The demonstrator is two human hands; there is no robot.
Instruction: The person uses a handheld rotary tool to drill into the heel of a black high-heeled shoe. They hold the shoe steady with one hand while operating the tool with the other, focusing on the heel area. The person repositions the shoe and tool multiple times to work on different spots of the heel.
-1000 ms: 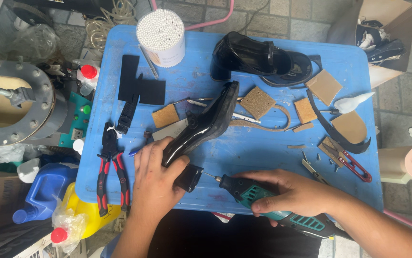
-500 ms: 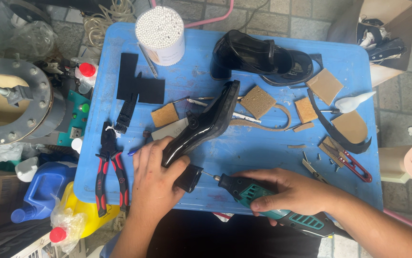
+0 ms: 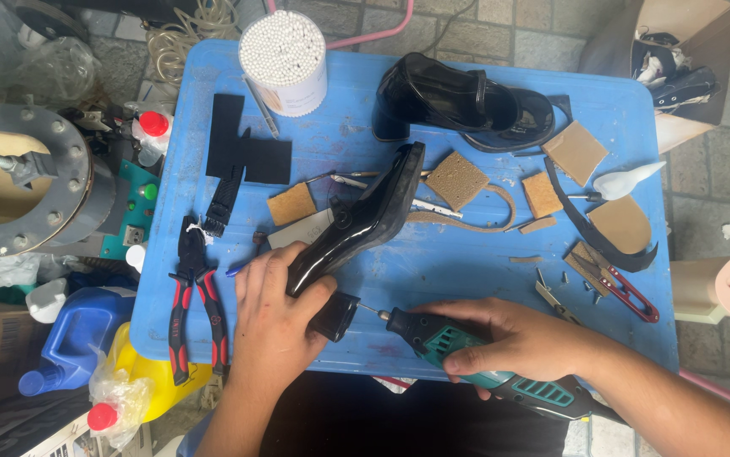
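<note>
My left hand (image 3: pixel 276 317) holds the black shoe (image 3: pixel 356 228) down on its side on the blue table (image 3: pixel 466 262), fingers wrapped tight round the heel end. My right hand (image 3: pixel 521 338) grips the green & black grinder tool (image 3: pixel 466 355), fingers closed round it. Its thin tip touches the shoe's heel block (image 3: pixel 334 316). Red pliers (image 3: pixel 192 296) lie just left of my left hand. 2nd black shoe (image 3: pixel 466 106) sits at the far side.

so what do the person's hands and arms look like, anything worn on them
Both are bare: the left hand and right hand wear no gloves, rings or watch that can be seen. The forearms show no sleeves up to the picture's edge. Fingernails are short and unpainted.
</note>
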